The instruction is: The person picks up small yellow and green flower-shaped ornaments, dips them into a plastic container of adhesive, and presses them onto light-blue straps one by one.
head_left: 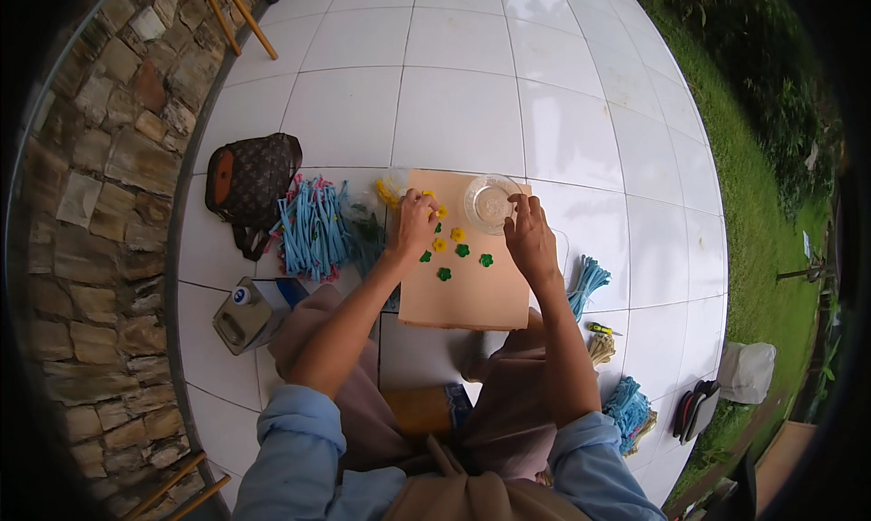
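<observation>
Head view: your left hand (415, 223) pinches a yellow flower (439, 212) near the board's (467, 299) far edge; your right hand (529, 235), grip narrow and empty, hovers beside the glass dish (491, 203).

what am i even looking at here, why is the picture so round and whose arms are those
This is one picture from a wide fisheye camera worn on a person's head, looking down, so straight lines bend near the rim. The arms coming up from the bottom are that person's own, in light blue sleeves; they sit on a white tiled floor.

In front of them lies a tan board with small green flowers and yellow flowers on it, plus a clear round dish. The left hand pinches a small yellow piece at the board's top edge. The right hand hovers by the dish; I cannot tell whether it holds anything.

To the left lie a bundle of light blue strips and a brown bag.
</observation>
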Demonstrator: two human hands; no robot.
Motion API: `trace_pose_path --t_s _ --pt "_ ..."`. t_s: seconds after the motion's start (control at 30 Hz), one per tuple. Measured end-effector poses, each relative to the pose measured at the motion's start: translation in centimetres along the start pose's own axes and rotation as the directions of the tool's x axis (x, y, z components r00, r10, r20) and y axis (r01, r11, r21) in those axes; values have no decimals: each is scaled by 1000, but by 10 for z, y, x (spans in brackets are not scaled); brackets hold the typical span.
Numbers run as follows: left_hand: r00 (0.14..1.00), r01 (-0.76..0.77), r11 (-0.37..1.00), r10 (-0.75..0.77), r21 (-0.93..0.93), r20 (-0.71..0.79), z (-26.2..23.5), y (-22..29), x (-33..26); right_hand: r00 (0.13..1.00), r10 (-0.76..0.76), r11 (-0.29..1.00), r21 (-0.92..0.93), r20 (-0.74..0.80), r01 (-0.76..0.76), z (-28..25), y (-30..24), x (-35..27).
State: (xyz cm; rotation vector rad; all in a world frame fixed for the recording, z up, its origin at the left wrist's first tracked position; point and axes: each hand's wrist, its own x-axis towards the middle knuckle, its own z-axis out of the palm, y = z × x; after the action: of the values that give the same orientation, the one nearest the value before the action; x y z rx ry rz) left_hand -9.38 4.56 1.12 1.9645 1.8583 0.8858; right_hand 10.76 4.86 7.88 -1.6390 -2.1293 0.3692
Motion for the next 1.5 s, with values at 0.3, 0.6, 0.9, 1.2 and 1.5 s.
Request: trace_pose_path --t_s 0.3,0.6,0.9,1.2,1.5 --pt "842 64 969 76 238 -535 -141 6 10 870 143 971 238 -472 -30 -47 2 10" --pt "878 145 916 -293 -373 -379 -164 -59 -74 994 31 593 802 -107 68 32 -130 -3" --pt "888 369 855 -440 -364 -133 -69 -140 -140 922 19 839 495 387 -225 250 -147 -97" --pt "573 529 338 -819 -778 34 98 -209 -256 878 245 780 454 412 -431 326 -97 -112" --pt "484 560 139 -855 -817 185 108 -215 -182 817 460 662 478 347 -577 355 -126 -87"
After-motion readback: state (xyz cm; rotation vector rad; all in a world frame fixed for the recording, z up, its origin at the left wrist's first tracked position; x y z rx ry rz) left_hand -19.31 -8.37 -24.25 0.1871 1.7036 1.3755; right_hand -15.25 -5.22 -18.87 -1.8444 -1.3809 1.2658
